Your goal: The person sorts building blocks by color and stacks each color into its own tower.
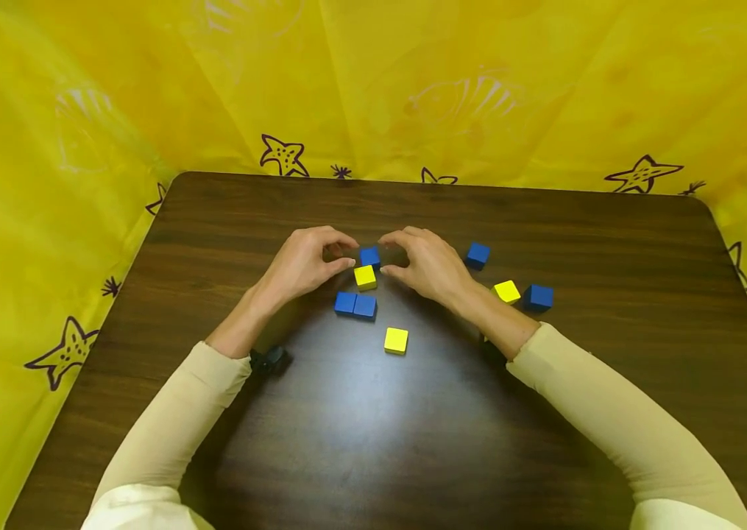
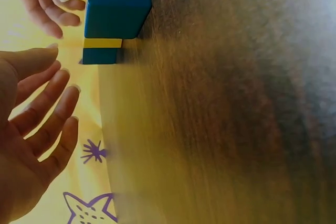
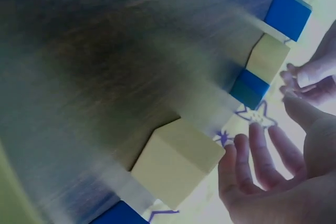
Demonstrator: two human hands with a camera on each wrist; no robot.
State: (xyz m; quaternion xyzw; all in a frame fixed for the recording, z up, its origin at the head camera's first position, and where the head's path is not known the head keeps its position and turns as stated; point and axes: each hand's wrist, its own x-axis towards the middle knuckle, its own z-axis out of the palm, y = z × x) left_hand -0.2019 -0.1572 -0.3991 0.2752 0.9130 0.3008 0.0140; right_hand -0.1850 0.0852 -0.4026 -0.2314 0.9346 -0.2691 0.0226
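Note:
A blue cube (image 1: 369, 255) and a yellow cube (image 1: 365, 277) sit close together on the table. My left hand (image 1: 303, 258) is just left of them, thumb and fingers loosely curved with a gap between their tips. On the other side, my right hand (image 1: 431, 263) mirrors it, tips pointing at the blue cube. Neither hand holds anything; in the right wrist view the fingers (image 3: 257, 150) are spread and relaxed. Nearer to me, two blue cubes (image 1: 355, 305) lie side by side. A lone yellow cube (image 1: 396, 340) is nearer still.
Beyond my right forearm stand a blue cube (image 1: 478, 255), a yellow cube (image 1: 506, 291) and another blue cube (image 1: 539, 297). A black object (image 1: 274, 359) is by my left wrist. Yellow cloth (image 1: 373, 88) with sea-animal drawings hangs around the dark wooden table (image 1: 360, 442).

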